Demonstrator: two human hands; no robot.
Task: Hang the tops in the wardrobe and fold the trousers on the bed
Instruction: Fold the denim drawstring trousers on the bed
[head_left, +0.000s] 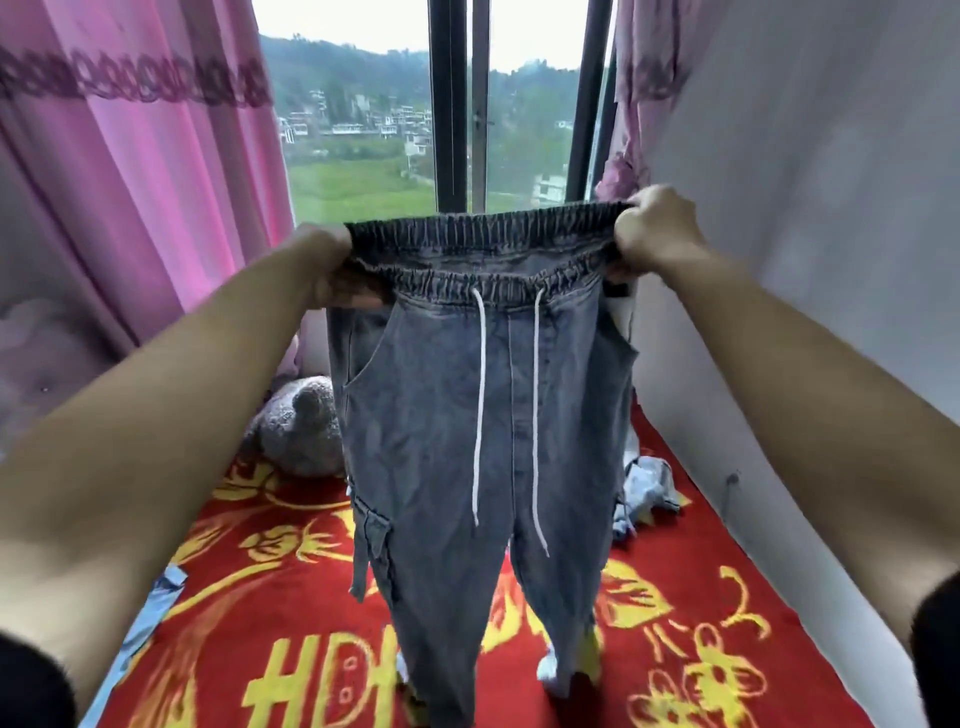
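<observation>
Two bare forearms reach forward from the lower corners of the view, over a bed (249, 587) covered in a red blanket with yellow flowers and lettering. Between them hangs a pair of blue denim trousers (457, 441), held up by the waistband, front facing the person, with the legs dropping down to the blanket. Two white drawstrings (480, 405) dangle from the elastic waist.

The left hand (332, 265) grips the left end of the waistband, fingers curled round the gathered cloth. The right hand (657, 228) pinches the right end in the same way, fingers closed on the fabric, a little higher than the left.

A strip of light blue cloth (150, 618) lies at the bed's left edge. Beyond the trousers, a grey plush toy (301, 426) sits on the bed to the left and a crumpled pale blue garment (649, 488) to the right. Pink curtains (156, 156) frame a window (452, 104).
</observation>
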